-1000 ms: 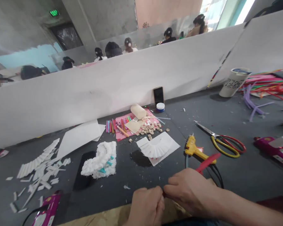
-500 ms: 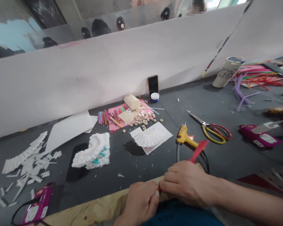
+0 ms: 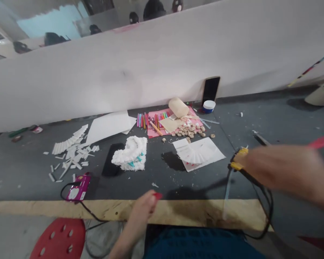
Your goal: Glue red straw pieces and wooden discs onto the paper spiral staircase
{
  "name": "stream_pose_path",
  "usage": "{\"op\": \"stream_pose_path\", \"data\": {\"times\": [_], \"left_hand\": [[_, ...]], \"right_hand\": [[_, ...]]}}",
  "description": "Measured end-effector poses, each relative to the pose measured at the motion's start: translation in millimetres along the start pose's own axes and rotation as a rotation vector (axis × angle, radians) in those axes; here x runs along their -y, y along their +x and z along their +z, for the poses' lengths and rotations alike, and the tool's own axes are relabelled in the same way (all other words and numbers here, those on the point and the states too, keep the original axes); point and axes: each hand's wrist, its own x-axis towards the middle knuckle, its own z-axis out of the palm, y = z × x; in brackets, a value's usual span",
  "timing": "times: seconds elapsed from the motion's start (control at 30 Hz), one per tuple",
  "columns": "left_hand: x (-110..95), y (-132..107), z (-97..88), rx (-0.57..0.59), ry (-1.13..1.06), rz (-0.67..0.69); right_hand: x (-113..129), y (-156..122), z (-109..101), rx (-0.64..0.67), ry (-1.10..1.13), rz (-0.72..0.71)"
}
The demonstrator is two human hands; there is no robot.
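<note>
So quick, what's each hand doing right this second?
Left hand: fingers pinched shut on a small red piece.
Right hand: blurred, reaching over the yellow glue gun; open or closed cannot be told.

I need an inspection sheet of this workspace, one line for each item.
Surface: dark mat on a wooden bench.
Job's things: small red piece; yellow glue gun, mostly hidden.
Clutter: white foam shape, paper scraps, markers, wooden discs, phone.
Hands: left hand pinches the red piece; right hand is blurred, at the glue gun.
Cables: black cord over the bench edge.
Surroundings: white partition, red stool.
</note>
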Motion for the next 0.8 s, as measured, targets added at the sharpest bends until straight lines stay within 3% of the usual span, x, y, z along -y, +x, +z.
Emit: {"op": "stream_pose_path", "data": {"times": [0.03,0.1,0.13,0.27,0.43,0.5,0.57,0.63,0.73,0.8], "left_hand": [[-2.8,-1.0,-8.6,-0.114,-0.137,-0.033],[-14.1,2.3,-15.2,-0.122,-0.337,-0.007],[-21.3,6.7,-13.4,-0.079,-0.414,0.036],[-39.8,32.6,6.1,-0.161,-0.682,0.029],[-23.5,47.7,13.8,-0.273,-0.829,-0.020],[-16.3,47.7,14.3,-0.287,-0.828,0.003],[-13.0,46.6,15.8,-0.326,-0.804,0.055],[-13.0,45.1,17.7,-0.389,-0.756,0.125],[-15.2,42.3,20.9,-0.461,-0.623,0.222],[-16.8,40.1,24.2,-0.476,-0.490,0.278]], "right_hand": [[-8.7,14.4,-1.5,0.010,0.001,0.004],[-24.5,49.0,-0.2,0.026,0.009,0.009],[-32.5,67.7,2.5,0.027,0.012,0.009],[-69.8,139.9,27.3,0.023,-0.031,-0.024],[-113.8,205.2,77.2,0.201,-0.092,0.021],[-115.9,214.6,83.5,0.145,-0.094,0.048],[-101.2,208.1,73.0,0.006,-0.028,0.077],[-69.2,184.9,50.7,-0.087,0.112,0.182],[-4.3,130.8,25.2,-0.096,0.443,0.452],[33.8,95.2,29.1,-0.083,0.696,0.656]]}}
